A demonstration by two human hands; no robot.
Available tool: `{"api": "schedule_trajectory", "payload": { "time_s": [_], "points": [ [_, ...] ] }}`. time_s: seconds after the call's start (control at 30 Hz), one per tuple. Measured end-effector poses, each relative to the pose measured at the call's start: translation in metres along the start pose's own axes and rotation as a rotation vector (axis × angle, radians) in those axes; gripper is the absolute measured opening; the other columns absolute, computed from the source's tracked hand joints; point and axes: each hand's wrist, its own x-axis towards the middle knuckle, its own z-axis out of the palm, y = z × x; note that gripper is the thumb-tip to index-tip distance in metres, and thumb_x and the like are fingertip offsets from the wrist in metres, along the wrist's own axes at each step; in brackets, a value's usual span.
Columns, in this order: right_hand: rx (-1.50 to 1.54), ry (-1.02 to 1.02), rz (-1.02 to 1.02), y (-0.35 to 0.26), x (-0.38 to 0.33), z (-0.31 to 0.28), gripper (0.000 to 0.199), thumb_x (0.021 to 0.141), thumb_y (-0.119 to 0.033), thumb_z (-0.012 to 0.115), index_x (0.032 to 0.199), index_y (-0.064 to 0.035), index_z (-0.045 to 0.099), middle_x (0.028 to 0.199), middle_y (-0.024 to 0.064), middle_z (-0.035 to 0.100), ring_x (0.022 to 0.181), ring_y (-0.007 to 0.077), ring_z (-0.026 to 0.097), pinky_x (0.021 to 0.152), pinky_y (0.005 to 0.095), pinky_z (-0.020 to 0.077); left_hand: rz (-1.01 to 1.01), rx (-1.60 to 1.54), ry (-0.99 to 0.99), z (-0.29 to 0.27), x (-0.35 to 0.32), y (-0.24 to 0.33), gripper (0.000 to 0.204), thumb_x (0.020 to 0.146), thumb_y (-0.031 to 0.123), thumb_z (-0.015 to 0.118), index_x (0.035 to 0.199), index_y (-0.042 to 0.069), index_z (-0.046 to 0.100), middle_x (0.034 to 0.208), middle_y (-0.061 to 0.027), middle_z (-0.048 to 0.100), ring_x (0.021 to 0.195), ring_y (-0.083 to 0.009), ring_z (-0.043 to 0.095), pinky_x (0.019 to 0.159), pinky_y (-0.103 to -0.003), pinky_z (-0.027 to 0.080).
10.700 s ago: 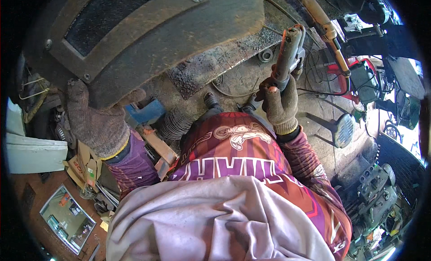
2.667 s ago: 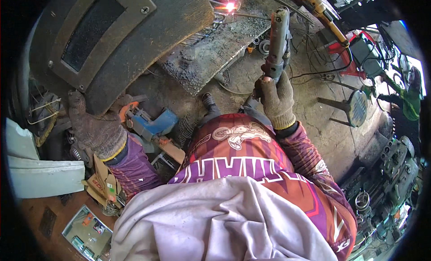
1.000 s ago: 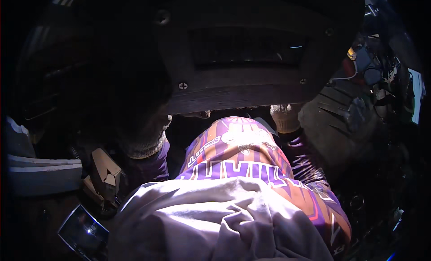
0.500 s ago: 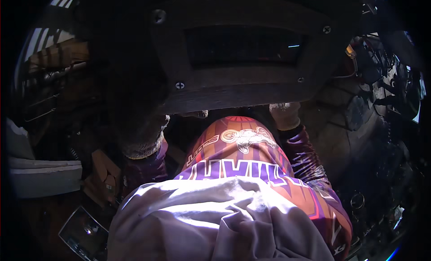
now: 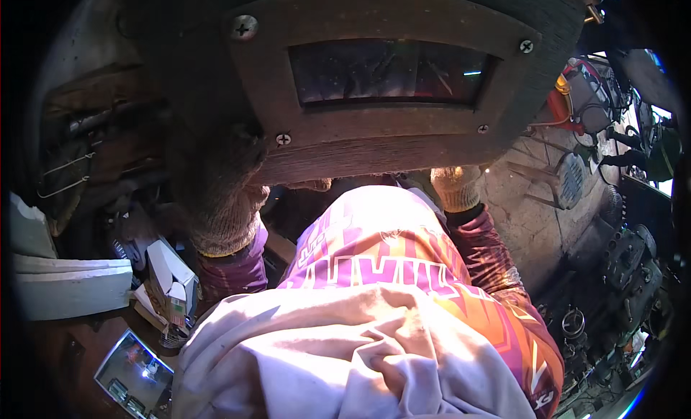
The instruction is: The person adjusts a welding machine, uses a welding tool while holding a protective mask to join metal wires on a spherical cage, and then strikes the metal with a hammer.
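A dark wooden welding shield (image 5: pixel 374 151) with a tinted window (image 5: pixel 389 72) and screws at its corners fills the upper middle. My left hand (image 5: pixel 224 192), in a knitted glove, grips its lower left edge. Part of the glove lies over the near face, and gloved fingers (image 5: pixel 313 183) show just under the bottom edge. My right hand (image 5: pixel 458 188), also gloved, reaches behind the shield at the lower right. Only its wrist and cuff show; its fingers and anything in them are hidden. The area beyond the shield is mostly covered by it.
A round-topped stool (image 5: pixel 572 180) stands at the right, with a red and yellow object (image 5: pixel 563 98) behind it. Dark metal parts (image 5: pixel 626 268) crowd the lower right. On the left are white boards (image 5: pixel 72 286), an opened box (image 5: pixel 173 278) and a shiny reflective panel (image 5: pixel 137 372).
The scene has become much brighter, and the surroundings and shield window show more clearly. Both hands and the shield stay in nearly the same place.
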Motion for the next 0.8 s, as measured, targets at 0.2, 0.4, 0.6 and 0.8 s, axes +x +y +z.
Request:
{"api": "schedule_trajectory", "payload": {
  "time_s": [0.2, 0.4, 0.6, 0.8],
  "points": [
    [0.917, 0.040, 0.543, -0.032, 0.041, -0.029, 0.029, 0.094, -0.015, 0.065, 0.119, -0.0024, 0.056, 0.088, 0.0092, 0.061, 0.081, 0.0221, 0.065, 0.069, 0.0353, 0.0549, -0.150, -0.211, 0.046, -0.006, 0.011, -0.003, 0.050, 0.092, 0.016, 0.064, 0.136, 0.000, 0.048, 0.126, -0.0190, 0.061, 0.110, -0.0270, 0.065, 0.095, -0.042, 0.054],
    [1.439, 0.179, 0.816, -0.028, 0.040, -0.030, 0.034, 0.096, -0.012, 0.061, 0.126, -0.0009, 0.049, 0.089, 0.0066, 0.061, 0.076, 0.0146, 0.063, 0.067, 0.0288, 0.0536, -0.522, -1.407, 0.266, -0.015, 0.044, -0.008, 0.052, 0.094, 0.020, 0.061, 0.139, 0.002, 0.045, 0.131, -0.0199, 0.057, 0.112, -0.0300, 0.064, 0.092, -0.048, 0.055],
    [1.383, 0.095, 0.770, -0.035, 0.038, -0.024, 0.031, 0.092, -0.003, 0.061, 0.121, 0.0002, 0.050, 0.093, 0.0078, 0.064, 0.077, 0.0134, 0.063, 0.070, 0.0278, 0.0531, -0.674, -1.365, 0.380, -0.062, 0.036, -0.057, 0.053, 0.096, 0.024, 0.058, 0.142, 0.005, 0.041, 0.135, -0.0208, 0.054, 0.114, -0.0331, 0.062, 0.089, -0.054, 0.056],
    [1.324, 0.057, 0.709, -0.044, 0.035, -0.012, 0.041, 0.096, -0.017, 0.063, 0.130, -0.0011, 0.046, 0.092, 0.0073, 0.062, 0.079, 0.0146, 0.062, 0.068, 0.0291, 0.0519, -0.725, -1.409, 0.308, -0.056, 0.035, -0.061, 0.055, 0.098, 0.028, 0.055, 0.145, 0.007, 0.038, 0.139, -0.0216, 0.051, 0.117, -0.0361, 0.060, 0.086, -0.060, 0.057]
  ]
}}
